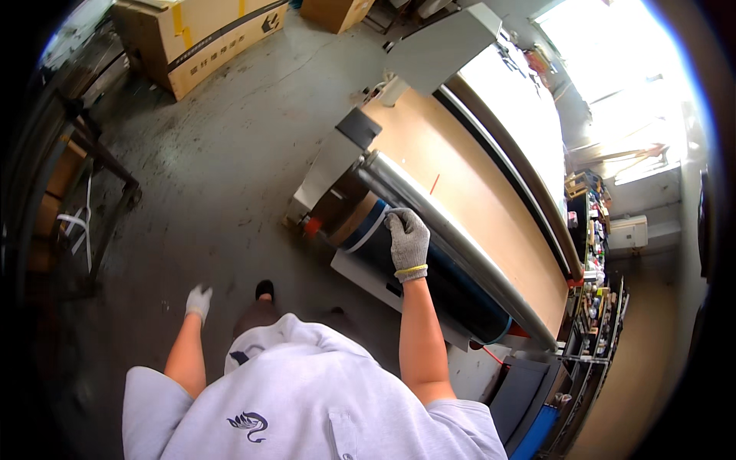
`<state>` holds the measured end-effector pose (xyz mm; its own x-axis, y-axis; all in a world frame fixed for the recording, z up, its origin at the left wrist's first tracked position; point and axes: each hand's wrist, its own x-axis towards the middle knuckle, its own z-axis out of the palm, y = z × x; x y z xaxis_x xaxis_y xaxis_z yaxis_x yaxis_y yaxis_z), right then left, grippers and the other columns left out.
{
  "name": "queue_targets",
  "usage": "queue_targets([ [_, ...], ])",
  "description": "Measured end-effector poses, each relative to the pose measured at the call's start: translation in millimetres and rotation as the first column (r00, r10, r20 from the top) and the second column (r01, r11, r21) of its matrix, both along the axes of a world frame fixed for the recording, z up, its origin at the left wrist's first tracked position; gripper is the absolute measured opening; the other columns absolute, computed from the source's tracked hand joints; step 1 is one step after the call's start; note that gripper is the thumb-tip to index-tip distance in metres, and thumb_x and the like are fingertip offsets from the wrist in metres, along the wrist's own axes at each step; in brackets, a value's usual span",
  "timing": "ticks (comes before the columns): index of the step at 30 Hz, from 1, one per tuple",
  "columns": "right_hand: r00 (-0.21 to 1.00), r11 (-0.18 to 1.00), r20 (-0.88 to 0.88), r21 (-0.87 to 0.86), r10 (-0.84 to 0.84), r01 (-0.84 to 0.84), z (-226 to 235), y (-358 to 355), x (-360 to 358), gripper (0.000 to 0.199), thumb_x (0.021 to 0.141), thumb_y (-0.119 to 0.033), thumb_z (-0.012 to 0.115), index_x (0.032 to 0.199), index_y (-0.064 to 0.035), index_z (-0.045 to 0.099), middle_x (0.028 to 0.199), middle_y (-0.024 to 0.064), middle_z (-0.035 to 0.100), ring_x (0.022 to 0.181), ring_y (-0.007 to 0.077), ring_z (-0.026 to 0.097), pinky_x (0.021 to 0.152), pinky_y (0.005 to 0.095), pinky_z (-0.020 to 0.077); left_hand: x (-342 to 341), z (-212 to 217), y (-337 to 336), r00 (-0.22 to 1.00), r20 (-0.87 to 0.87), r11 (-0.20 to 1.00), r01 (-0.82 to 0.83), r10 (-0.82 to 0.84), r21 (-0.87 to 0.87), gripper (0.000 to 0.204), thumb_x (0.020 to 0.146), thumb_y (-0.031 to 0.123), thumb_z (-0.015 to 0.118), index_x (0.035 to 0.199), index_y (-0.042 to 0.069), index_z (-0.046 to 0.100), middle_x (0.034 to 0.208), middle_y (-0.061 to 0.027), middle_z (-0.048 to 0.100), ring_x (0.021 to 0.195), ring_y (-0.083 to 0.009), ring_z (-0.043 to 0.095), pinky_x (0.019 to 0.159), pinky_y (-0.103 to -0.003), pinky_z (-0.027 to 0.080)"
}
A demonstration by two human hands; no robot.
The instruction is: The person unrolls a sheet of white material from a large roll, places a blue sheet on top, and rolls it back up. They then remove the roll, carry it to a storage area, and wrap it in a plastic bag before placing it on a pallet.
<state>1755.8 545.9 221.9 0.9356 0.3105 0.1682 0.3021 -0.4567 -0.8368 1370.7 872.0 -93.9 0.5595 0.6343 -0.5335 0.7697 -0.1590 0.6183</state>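
Right hand (407,241), fingers curled on the dark blue film roll (429,276) at frame centre; left hand (198,300) hangs free, fingers indistinct. Judged: seating the roll; needs steady grip.

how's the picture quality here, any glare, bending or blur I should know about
Head view: the window at upper right is blown out, washing the white panel; fisheye bends the metal roller and blackens the corners; the right hand is sharp, the left hand slightly soft.

Right hand (407,241) on roll (452,287)
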Motion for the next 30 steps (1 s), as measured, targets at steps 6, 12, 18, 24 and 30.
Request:
queue_targets([
  [6,0.980,0.980,0.196,-0.198,0.022,0.018,36,67,44,0.016,0.088,-0.012,0.060,0.090,0.0016,0.067,0.074,0.0140,0.065,0.072,0.0192,0.064,0.068,0.0320,0.0491,-109,-34,27,0.902,-0.429,0.984,-0.110,0.042,-0.136,0.050,0.083,0.025,0.066,0.123,-0.003,0.060,0.121,-0.0244,0.063,0.113,-0.0367,0.060,0.095,-0.040,0.047],
  [12,0.974,0.822,0.227,-0.553,-0.010,0.138,47,155,106,0.033,0.089,-0.035,0.059,0.088,-0.0039,0.068,0.083,0.0198,0.067,0.083,0.0382,0.065,0.073,0.0432,0.0506,-84,-34,32,0.944,-0.212,0.941,-0.292,0.254,-0.172,0.040,0.085,0.019,0.063,0.119,-0.004,0.062,0.114,-0.0205,0.066,0.108,-0.0324,0.063,0.092,-0.038,0.047],
  [18,0.985,0.573,0.157,-0.815,0.076,0.086,35,233,144,0.036,0.088,-0.037,0.052,0.096,-0.0073,0.072,0.095,0.0222,0.069,0.090,0.0388,0.066,0.081,0.0438,0.0522,-3,3,33,0.972,0.058,0.961,-0.217,0.230,-0.169,0.042,0.087,0.023,0.062,0.120,-0.003,0.061,0.118,-0.0208,0.065,0.112,-0.0318,0.061,0.095,-0.037,0.046],
  [24,0.879,0.826,0.319,-0.547,0.355,-0.135,28,325,94,0.028,0.081,-0.026,0.054,0.092,-0.0087,0.072,0.096,0.0196,0.068,0.092,0.0401,0.065,0.081,0.0458,0.0519,-34,-15,17,0.970,0.048,0.962,-0.228,0.238,-0.153,0.040,0.087,0.023,0.062,0.118,-0.002,0.063,0.117,-0.0199,0.066,0.112,-0.0313,0.062,0.095,-0.036,0.046],
  [30,0.373,0.401,0.206,-0.709,0.905,-0.581,163,369,3,0.031,0.091,-0.035,0.059,0.084,-0.0053,0.066,0.074,0.0144,0.064,0.069,0.0330,0.062,0.069,0.0416,0.0510,-143,-69,9,0.931,-0.136,0.912,-0.359,0.338,-0.197,0.035,0.086,0.021,0.065,0.114,-0.001,0.066,0.109,-0.0166,0.069,0.105,-0.0284,0.065,0.092,-0.036,0.048],
])
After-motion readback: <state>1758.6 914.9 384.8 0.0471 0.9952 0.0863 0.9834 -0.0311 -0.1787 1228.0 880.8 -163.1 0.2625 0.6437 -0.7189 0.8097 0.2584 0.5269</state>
